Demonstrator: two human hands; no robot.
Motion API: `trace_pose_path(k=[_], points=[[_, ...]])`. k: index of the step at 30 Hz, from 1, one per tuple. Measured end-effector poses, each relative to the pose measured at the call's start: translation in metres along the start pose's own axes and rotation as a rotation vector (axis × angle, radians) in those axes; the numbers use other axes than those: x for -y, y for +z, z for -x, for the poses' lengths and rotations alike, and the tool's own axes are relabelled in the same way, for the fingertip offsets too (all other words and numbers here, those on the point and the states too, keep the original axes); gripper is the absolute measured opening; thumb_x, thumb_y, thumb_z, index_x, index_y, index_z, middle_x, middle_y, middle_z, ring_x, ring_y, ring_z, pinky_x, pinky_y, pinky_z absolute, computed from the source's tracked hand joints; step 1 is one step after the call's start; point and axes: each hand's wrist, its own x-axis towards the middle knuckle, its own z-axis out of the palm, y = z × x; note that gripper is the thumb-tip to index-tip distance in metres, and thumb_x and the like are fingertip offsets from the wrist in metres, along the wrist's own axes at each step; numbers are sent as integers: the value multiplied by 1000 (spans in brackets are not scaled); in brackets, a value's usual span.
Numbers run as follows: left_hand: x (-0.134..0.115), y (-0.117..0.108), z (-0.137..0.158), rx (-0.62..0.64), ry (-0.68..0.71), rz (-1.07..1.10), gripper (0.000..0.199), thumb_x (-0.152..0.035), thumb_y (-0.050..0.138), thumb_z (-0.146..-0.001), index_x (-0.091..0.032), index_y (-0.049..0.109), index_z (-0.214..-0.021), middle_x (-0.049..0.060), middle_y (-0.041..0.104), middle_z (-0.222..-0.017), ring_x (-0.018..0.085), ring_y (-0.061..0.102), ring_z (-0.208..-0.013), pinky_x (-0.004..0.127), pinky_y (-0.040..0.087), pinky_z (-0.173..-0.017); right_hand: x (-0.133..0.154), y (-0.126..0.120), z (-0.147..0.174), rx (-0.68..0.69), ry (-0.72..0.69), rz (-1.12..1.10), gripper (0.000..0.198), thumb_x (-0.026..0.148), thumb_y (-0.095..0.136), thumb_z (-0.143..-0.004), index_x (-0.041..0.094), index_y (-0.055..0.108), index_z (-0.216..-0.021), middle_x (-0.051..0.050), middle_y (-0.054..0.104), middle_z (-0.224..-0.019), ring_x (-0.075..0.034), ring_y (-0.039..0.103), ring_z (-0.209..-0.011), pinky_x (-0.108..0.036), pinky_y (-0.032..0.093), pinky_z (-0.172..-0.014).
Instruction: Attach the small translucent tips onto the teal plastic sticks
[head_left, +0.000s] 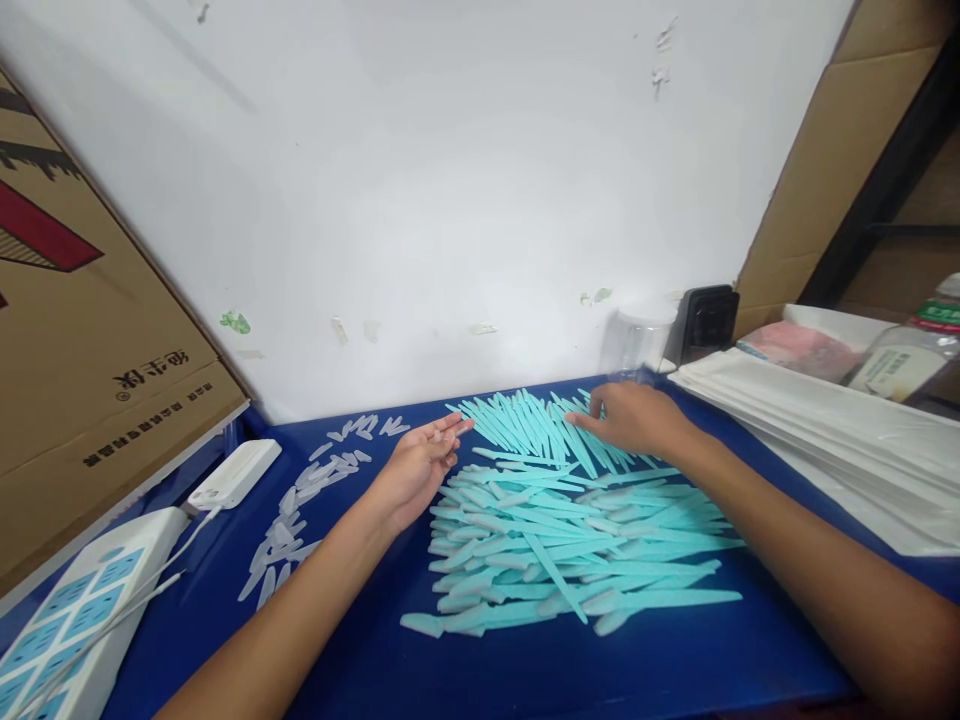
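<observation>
Turquoise eyebrow razors lie in two groups on the blue table. The nearer heap (pixel 517 550) is large, with pale covers over its blade ends; the farther row (pixel 510 425) lies by the wall. At that row's left end my left hand (pixel 424 465) is palm up, its fingertips pinched on a small clear plastic cap (pixel 452 433). My right hand (pixel 634 415) is palm down over the row's right part, thumb and bent index finger apart, fingertips close to the razors. Loose clear caps (pixel 300 490) are scattered left of my left hand.
A power strip (pixel 142 540) and a white adapter (pixel 236 472) with cables stand at the left, beside a cardboard box (pixel 90 350). At the back right are a clear jar (pixel 641 340) and a black object (pixel 705 320). White trays (pixel 817 430) and a bottle (pixel 907 350) are at the right.
</observation>
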Motion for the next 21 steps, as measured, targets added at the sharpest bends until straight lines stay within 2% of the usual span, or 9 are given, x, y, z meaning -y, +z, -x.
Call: trace_pose_path(k=[4,8,12,16,21], points=[[2,-2,-1,25,3,-26,36,3,62,-89,-8,65,-123,22,64,-134,7,55,-71,19,47,-61,6,6,5,90,-26,18,57,74,58,-83,19,72,-87,-14,74,-84,-32,69,-78,-36,40,-59],[3,0,-1,5,16,-59,28,-6,64,-94,-9,64,-121,20,68,-127,7,53,-70,19,46,-62,8,10,5,117,-46,-17,42,62,63,-85,21,71,-86,-11,74,-85,-31,69,-82,-34,40,-61],[2,3,2,-39,24,-103,25,-19,67,-97,-9,64,-119,15,71,-107,6,49,-65,18,45,-62,8,12,4,156,-57,-58,29,49,62,-87,21,70,-85,-9,74,-81,-27,68,-77,-32,37,-59],[3,3,3,8,58,-139,31,-29,72,-93,-10,63,-116,7,66,-87,5,42,-59,17,37,-53,10,13,5,148,-32,-33,25,43,61,-86,20,70,-87,-10,73,-84,-27,68,-79,-31,36,-58],[6,-1,2,80,84,-109,33,-36,73,-92,-11,63,-111,1,56,-77,5,35,-54,17,29,-48,12,15,5,167,-9,-6,22,39,60,-85,19,67,-77,-11,71,-79,-25,66,-71,-31,31,-54]])
